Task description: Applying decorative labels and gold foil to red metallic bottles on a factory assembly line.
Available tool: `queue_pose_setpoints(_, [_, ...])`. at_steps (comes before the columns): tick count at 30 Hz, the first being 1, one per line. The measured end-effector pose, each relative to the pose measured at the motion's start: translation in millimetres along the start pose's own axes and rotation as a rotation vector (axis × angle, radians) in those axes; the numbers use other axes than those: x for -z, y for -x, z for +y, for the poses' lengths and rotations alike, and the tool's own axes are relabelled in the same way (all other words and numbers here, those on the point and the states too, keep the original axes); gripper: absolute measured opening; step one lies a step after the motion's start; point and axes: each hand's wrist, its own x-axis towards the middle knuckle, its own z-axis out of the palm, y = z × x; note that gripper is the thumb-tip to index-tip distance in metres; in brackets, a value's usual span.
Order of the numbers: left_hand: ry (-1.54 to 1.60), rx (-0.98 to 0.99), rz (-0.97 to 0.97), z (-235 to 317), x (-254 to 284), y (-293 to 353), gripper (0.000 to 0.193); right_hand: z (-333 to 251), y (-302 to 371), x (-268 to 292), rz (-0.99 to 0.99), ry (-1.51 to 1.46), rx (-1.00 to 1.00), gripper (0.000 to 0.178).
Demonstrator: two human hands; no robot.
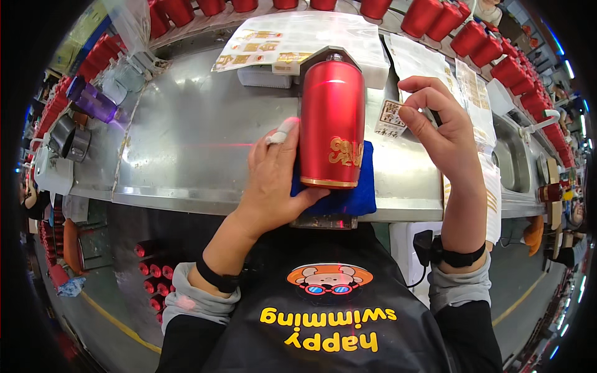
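Note:
A glossy red bottle (333, 112) with a gold emblem and a gold rim lies in front of me, its neck end pointing away. Beneath it a blue cloth (365, 186) covers part of the support. My left hand (272, 171) is closed against the bottle's left side, the thumb by its near end; one finger has a white wrap. To the right of the bottle, my right hand (438, 118) pinches a small label (390, 118) with dark and gold print between thumb and index finger. The label is apart from the bottle.
Printed label sheets (298, 34) lie beyond the bottle, with more sheets (476, 102) to the right. A row of red bottles (426, 17) lines the far edge of the metal table (180, 158). A purple bottle (93, 101) stands at left, a sink (511, 155) at right.

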Motion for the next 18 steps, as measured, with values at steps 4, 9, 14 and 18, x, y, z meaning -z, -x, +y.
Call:
queue_pose_setpoints(4, [-0.229, -0.135, 0.045, 0, 4, 0, 0.098, -10, -1, -2, 0.026, -0.011, 0.028, 0.014])
queue_pose_setpoints(9, [-0.069, -0.073, 0.112, 11, 0, -9, 0.101, -22, -6, -5, 0.025, -0.182, 0.027, 0.013])
queue_pose_setpoints(14, [-0.152, -0.098, 0.1, 11, 1, -7, 0.102, -31, -19, -14, -0.055, -0.337, -0.001, 0.012])
queue_pose_setpoints(18, [-0.208, -0.127, 0.109, 10, 3, -8, 0.101, -18, -31, -43, -0.067, -0.08, -0.152, 0.01])
